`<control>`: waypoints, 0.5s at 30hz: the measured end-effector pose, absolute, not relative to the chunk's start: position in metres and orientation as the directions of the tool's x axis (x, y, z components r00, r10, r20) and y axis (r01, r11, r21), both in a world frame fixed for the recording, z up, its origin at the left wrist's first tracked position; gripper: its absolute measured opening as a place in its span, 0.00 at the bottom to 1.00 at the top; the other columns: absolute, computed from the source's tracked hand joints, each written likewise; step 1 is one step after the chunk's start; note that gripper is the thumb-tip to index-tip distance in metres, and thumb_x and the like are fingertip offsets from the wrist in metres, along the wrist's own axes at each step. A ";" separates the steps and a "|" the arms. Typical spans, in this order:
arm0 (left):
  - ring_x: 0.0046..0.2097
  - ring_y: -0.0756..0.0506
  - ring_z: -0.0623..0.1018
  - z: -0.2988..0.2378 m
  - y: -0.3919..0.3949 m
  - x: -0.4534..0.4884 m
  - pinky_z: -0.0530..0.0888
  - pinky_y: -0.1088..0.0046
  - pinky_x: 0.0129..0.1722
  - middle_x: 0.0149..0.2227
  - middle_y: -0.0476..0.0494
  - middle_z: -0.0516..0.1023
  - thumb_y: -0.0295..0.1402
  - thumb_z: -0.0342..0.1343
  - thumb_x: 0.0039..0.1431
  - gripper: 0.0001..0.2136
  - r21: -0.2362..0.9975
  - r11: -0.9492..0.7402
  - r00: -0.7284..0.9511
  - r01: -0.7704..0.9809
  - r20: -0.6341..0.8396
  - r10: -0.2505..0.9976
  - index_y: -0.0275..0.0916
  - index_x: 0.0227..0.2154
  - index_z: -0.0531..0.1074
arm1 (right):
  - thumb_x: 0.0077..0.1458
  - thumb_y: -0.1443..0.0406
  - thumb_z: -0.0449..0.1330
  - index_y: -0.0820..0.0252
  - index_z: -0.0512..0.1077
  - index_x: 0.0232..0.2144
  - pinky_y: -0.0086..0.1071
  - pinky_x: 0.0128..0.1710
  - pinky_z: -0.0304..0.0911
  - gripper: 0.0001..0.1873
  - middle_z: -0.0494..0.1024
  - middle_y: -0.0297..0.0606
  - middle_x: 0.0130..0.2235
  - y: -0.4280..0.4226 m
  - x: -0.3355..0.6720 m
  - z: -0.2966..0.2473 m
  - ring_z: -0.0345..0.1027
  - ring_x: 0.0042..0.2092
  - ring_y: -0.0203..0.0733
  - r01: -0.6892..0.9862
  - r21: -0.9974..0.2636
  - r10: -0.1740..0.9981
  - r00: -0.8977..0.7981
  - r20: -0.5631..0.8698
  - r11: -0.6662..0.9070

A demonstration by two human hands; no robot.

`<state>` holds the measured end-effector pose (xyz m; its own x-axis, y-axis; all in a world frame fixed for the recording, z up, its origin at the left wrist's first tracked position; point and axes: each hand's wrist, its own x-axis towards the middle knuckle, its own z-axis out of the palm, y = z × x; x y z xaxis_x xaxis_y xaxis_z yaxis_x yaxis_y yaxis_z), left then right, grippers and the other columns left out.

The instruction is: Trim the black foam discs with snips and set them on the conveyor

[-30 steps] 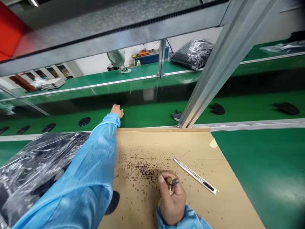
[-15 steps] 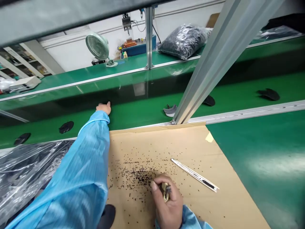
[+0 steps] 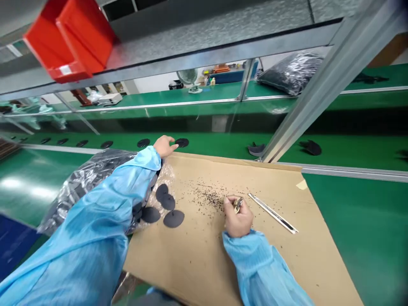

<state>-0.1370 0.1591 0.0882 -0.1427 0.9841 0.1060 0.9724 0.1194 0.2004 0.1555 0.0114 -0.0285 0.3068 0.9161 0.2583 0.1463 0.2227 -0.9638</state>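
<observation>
At the edge of the green belt, my left hand (image 3: 165, 147) has thumb and fingers apart and holds nothing. A flat black disc (image 3: 182, 143) lies on the belt just past its fingertips; contact cannot be made out. My right hand (image 3: 239, 217) is closed around a small tool (image 3: 237, 205) with yellowish and dark metal parts; most of it is hidden in the fist. Beside that hand, tiny black bits (image 3: 210, 197) lie scattered over the cardboard sheet (image 3: 197, 255). Several dark discs (image 3: 174, 218) rest at the cardboard's left side.
A white slim knife-like tool (image 3: 272, 212) lies right of my right hand. Plastic bagging (image 3: 92, 170) with dark pieces is under my left arm. A metal post (image 3: 306, 93) rises ahead right. Overhead is a shelf with a red bin (image 3: 72, 40). Black pieces (image 3: 256, 149) sit along the belt (image 3: 216, 146).
The view has tilted up and swung left, bringing the red bin and loose discs into sight. My left hand's fingers are now spread near a belt disc. My right hand still grips the small tool.
</observation>
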 end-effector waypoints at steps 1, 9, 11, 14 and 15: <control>0.47 0.44 0.74 0.095 0.137 -0.134 0.67 0.70 0.52 0.49 0.40 0.75 0.42 0.54 0.58 0.20 0.231 0.080 -0.106 0.970 0.104 0.989 0.36 0.49 0.73 | 0.50 0.55 0.61 0.61 0.71 0.27 0.31 0.27 0.59 0.14 0.70 0.33 0.23 0.013 0.156 -0.029 0.61 0.25 0.37 0.152 -0.963 0.916 0.305 0.261 0.224; 0.50 0.38 0.72 0.059 -0.022 -0.102 0.67 0.67 0.51 0.48 0.40 0.74 0.43 0.66 0.46 0.23 0.285 -0.187 0.245 0.940 -0.179 0.953 0.41 0.46 0.74 | 0.46 0.55 0.62 0.62 0.72 0.28 0.33 0.30 0.60 0.15 0.72 0.36 0.25 0.017 0.156 -0.035 0.63 0.27 0.39 0.196 -0.942 0.899 0.297 0.322 0.272; 0.51 0.37 0.71 0.037 -0.039 -0.095 0.67 0.65 0.52 0.49 0.38 0.72 0.42 0.66 0.46 0.22 0.269 -0.179 0.236 0.946 -0.197 0.951 0.41 0.45 0.74 | 0.45 0.54 0.62 0.62 0.73 0.28 0.34 0.29 0.59 0.16 0.71 0.36 0.24 0.015 0.157 -0.034 0.62 0.26 0.39 0.208 -0.936 0.892 0.301 0.337 0.283; 0.49 0.39 0.71 0.016 -0.044 -0.088 0.66 0.64 0.51 0.47 0.35 0.72 0.38 0.58 0.57 0.14 0.238 -0.211 0.256 0.948 -0.178 0.950 0.37 0.43 0.74 | 0.43 0.54 0.63 0.58 0.74 0.27 0.40 0.30 0.58 0.13 0.72 0.41 0.26 0.014 0.157 -0.032 0.63 0.27 0.43 0.220 -0.937 0.878 0.342 0.335 0.271; 0.49 0.39 0.71 0.013 -0.042 -0.087 0.66 0.65 0.51 0.45 0.35 0.73 0.37 0.55 0.60 0.13 0.227 -0.227 0.271 0.947 -0.186 0.944 0.36 0.43 0.74 | 0.41 0.54 0.65 0.56 0.74 0.25 0.41 0.29 0.57 0.12 0.71 0.41 0.24 0.014 0.157 -0.032 0.61 0.26 0.43 0.221 -0.943 0.876 0.364 0.317 0.249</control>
